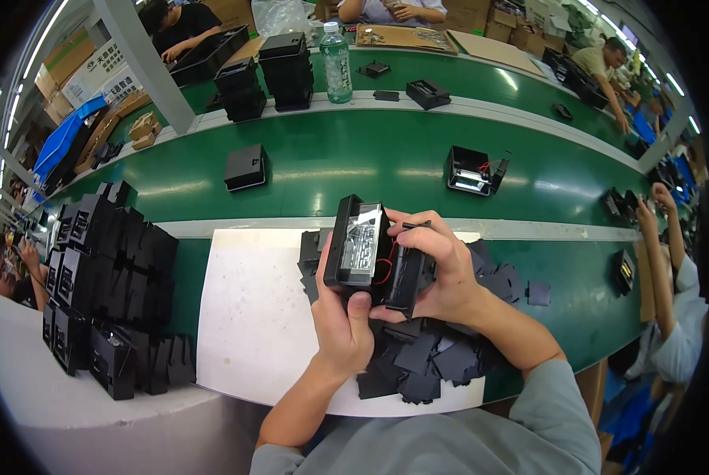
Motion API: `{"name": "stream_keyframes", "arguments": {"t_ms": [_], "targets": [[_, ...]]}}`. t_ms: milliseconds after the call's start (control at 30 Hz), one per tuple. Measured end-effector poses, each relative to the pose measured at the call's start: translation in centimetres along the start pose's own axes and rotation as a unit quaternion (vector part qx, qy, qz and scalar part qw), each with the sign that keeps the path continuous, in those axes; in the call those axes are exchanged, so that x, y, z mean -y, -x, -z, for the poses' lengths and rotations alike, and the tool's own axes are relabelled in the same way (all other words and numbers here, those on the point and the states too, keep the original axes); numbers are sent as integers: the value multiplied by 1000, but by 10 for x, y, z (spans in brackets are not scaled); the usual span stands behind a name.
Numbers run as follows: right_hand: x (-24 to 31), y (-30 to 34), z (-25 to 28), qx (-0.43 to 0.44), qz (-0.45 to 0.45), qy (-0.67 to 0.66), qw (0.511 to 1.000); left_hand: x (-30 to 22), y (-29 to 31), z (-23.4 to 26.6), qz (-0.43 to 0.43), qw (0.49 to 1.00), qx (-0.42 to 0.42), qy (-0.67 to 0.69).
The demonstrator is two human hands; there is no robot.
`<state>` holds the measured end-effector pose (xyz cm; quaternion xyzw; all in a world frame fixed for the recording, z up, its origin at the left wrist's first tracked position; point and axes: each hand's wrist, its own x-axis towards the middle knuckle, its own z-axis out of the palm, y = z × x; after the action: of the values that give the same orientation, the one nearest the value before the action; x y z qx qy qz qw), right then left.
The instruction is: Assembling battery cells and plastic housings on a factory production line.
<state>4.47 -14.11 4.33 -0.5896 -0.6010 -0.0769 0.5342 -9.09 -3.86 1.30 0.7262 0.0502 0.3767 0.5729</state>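
Note:
Above the white board, my left hand (343, 328) grips a black plastic housing (343, 245) with a clear, shiny window. My right hand (449, 265) closes around a black cover piece (406, 277) beside it. A thin red wire (386, 265) runs between the two parts. Under and beside my right hand lies a loose heap of flat black plastic plates (418, 360). One single plate (539, 294) lies apart to the right.
Black housings are stacked (93, 269) at my left. On the green belt sit a closed black box (246, 167) and an open one with red wires (472, 170). Beyond stand more stacks (286, 71) and a water bottle (335, 63). Co-workers sit around; one person's arms (663, 261) reach in at right.

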Motion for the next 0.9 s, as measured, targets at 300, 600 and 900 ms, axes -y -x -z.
{"name": "stream_keyframes", "arguments": {"t_ms": [300, 600, 900], "targets": [[-1, 2, 1, -2, -83, -43, 996, 3, -1, -3, -54, 997, -11, -45], [12, -12, 7, 83, -69, 13, 994, 10, -3, -3, -35, 996, -37, 76], [3, -7, 16, 80, -264, -138, 951, -3, -1, 0, 142, 982, -43, 113]]}}
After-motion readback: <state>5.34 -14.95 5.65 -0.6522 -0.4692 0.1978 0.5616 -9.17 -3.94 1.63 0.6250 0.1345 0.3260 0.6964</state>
